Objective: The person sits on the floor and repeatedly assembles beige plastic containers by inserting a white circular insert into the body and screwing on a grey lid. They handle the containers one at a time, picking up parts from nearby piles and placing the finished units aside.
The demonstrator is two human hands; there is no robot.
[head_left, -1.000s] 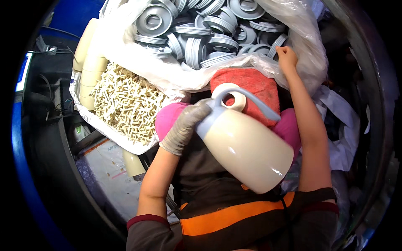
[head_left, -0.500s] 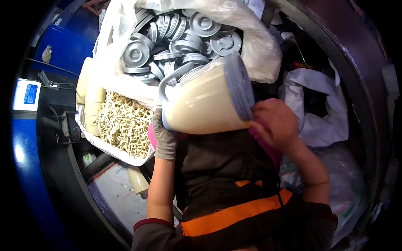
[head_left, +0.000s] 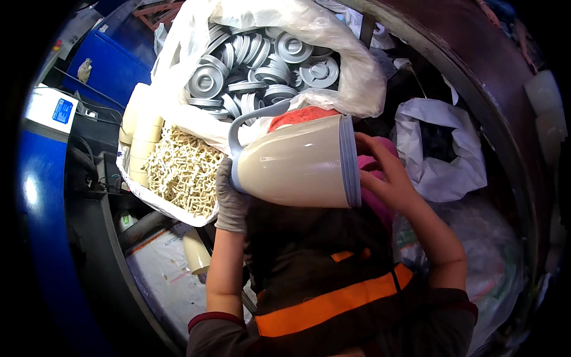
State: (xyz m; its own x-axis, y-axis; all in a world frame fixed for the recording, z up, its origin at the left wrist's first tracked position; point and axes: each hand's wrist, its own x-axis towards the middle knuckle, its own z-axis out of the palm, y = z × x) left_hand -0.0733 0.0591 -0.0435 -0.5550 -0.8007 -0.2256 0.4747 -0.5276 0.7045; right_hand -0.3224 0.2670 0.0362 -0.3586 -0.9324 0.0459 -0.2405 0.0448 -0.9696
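Note:
A beige jug [head_left: 291,163] lies on its side across my front, its narrow end to the left and its wide end to the right. Its grey handle [head_left: 259,116] curves up from a collar at the narrow end. My left hand [head_left: 231,199], in a grey glove, is closed around that collar. At the wide end sits a grey ribbed cap [head_left: 351,160]. The bare fingers of my right hand [head_left: 383,175] curl onto the cap's outer face, where their tips are partly hidden. Something red, like a cloth [head_left: 306,114], shows behind the jug.
Beyond the jug, a large plastic bag [head_left: 363,83] holds several grey round caps [head_left: 207,80]. To the left, a white-rimmed container holds small cream plastic pieces [head_left: 181,172] and beige cylinders [head_left: 143,143]. A white bag [head_left: 410,154] is at right; blue machinery [head_left: 41,238] lines the left.
The jug has turned more level, its wide end lowering. My right hand has shifted from the cap's lower edge to its outer face, fingers spreading. Something red now shows behind the jug.

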